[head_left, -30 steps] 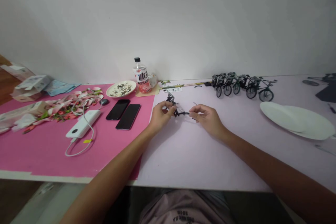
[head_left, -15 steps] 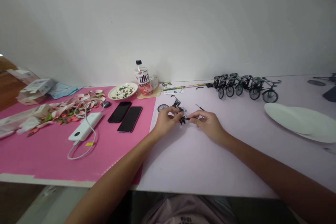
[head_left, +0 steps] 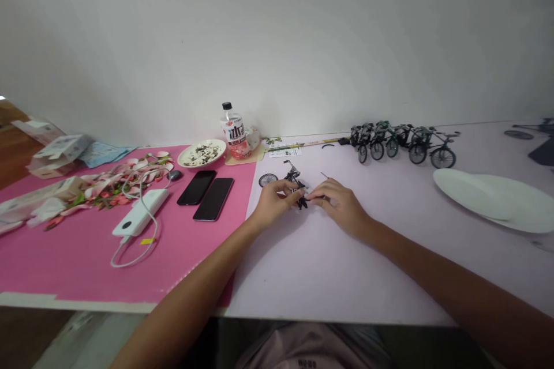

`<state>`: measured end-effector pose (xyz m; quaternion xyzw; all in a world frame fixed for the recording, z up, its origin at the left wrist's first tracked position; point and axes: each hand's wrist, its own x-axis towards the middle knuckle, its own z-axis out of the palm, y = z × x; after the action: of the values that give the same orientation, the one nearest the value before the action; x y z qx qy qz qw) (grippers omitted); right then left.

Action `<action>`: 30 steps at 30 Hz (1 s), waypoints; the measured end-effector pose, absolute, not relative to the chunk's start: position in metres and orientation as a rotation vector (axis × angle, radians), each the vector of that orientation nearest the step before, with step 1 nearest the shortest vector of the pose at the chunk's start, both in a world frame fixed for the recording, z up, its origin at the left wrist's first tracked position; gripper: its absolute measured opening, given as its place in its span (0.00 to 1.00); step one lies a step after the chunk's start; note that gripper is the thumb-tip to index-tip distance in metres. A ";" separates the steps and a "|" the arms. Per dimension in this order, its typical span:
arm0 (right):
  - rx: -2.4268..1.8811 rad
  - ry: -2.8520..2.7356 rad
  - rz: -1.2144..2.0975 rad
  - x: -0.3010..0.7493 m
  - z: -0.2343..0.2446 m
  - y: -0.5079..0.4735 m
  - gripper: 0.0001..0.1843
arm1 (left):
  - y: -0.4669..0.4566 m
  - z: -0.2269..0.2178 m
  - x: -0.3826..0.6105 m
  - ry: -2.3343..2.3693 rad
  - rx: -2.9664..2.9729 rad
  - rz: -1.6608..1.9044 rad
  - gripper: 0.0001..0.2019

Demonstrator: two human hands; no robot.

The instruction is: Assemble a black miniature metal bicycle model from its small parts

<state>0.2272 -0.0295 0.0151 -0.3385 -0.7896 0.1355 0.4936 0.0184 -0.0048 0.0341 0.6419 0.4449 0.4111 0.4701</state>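
The left hand hides part of the small bicycle

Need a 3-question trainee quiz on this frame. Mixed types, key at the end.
1. True or false: the left hand is holding one of the white plates.
2. Which lies on the pink section of the table?
A) the two phones
B) the white plates
C) the standing row of model bicycles
3. Fill in: the drink bottle has a ____ cap.

Key:
1. False; it holds a small model bicycle.
2. A
3. black
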 end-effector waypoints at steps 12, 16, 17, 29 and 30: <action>-0.909 -1.840 0.407 0.227 0.024 -0.036 0.08 | 0.002 0.030 0.013 1.029 1.572 0.971 0.24; -0.917 -1.811 0.386 0.226 0.022 -0.037 0.09 | 0.003 0.031 0.013 1.041 1.554 0.966 0.23; -0.909 -1.804 0.389 0.226 0.021 -0.037 0.08 | 0.002 0.032 0.014 1.040 1.545 0.963 0.24; -0.922 -1.775 0.290 0.225 0.021 -0.035 0.10 | 0.004 0.031 0.013 0.995 1.521 0.951 0.26; -0.921 -1.774 0.284 0.226 0.021 -0.035 0.10 | 0.004 0.031 0.013 0.993 1.527 0.947 0.26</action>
<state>0.2260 -0.0353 0.0210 -0.3860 -0.7440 0.1191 0.5323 0.0130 0.0035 0.0306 0.6364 0.4138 0.3946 0.5176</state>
